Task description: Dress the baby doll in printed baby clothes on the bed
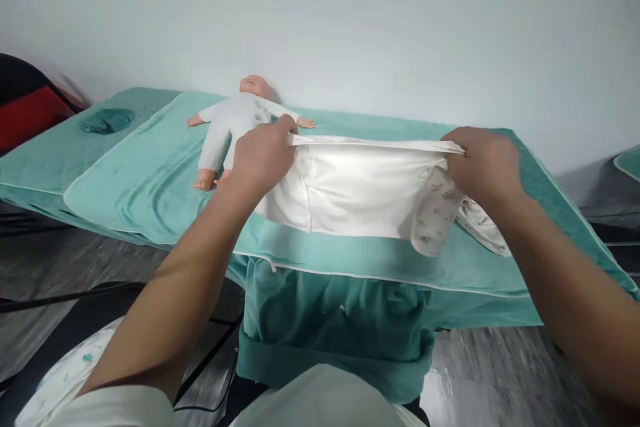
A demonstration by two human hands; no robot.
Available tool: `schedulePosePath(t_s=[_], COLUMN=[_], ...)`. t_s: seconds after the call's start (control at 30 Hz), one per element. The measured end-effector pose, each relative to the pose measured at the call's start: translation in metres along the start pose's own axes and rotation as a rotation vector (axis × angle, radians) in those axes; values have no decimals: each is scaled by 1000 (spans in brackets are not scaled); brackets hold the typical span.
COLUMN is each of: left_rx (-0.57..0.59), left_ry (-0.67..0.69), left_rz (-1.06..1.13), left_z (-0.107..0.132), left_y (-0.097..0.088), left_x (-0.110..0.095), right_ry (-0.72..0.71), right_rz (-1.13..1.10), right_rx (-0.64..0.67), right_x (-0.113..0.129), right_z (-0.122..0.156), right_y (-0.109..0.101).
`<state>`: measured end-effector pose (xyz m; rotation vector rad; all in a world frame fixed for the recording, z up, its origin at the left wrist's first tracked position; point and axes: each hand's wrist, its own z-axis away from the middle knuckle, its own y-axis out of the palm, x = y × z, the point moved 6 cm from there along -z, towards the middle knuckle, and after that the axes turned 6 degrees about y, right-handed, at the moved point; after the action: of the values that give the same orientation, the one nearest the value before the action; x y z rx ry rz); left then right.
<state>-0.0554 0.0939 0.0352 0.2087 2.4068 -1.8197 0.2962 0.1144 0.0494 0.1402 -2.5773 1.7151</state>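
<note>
A white baby garment is stretched sideways between my two hands, above the near side of the green-covered bed. My left hand is closed on its upper left edge, and my right hand grips the upper right edge. A printed sleeve-like part hangs down at its right end. Beyond my left hand a baby doll in a white suit lies on its back, arms spread. My left hand hides part of the doll's lower body in this view.
The bed has a teal cover and a face hole at its left end. A white wall stands behind it. White printed cloth lies beside my right forearm. Another patterned cloth rests on a black seat at lower left.
</note>
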Motion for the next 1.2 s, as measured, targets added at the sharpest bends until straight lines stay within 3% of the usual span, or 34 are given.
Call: schedulePosePath(t_s=[0.07,0.17,0.27,0.37,0.47,0.57,0.67,0.73,0.97,1.2], left_rx=[88,132,78,-73,21,106,85,104,111,135], left_ry=[-15,-32,-90,-9,210,205,107,42,7,-3], left_rz=[-61,-115,-107,-94,80,178,145,130,126,173], left_z=[-18,-51,-71,-66,-48,-39,-49,-59,-97,-121], left_y=[15,49,88,125,175,209,218,217,206,230], left_x=[1,2,-5,-31,-64,-69,-54,-41,-31,-26], right_ry=[38,13,13,-60,-204,-99,74,113,99,60], right_rz=[38,75,78,5,-148,-167,-159,-143,-136,-119], right_rx=[153,313,263,99,209,253,260,266,199,185], right_x=[-1,5,20,58,109,126,113,102,98,96], right_z=[-17,-42,-55,-41,-9,3,-9,-21,-48,-80], right_y=[21,64,108,147,194,223,233,234,230,252])
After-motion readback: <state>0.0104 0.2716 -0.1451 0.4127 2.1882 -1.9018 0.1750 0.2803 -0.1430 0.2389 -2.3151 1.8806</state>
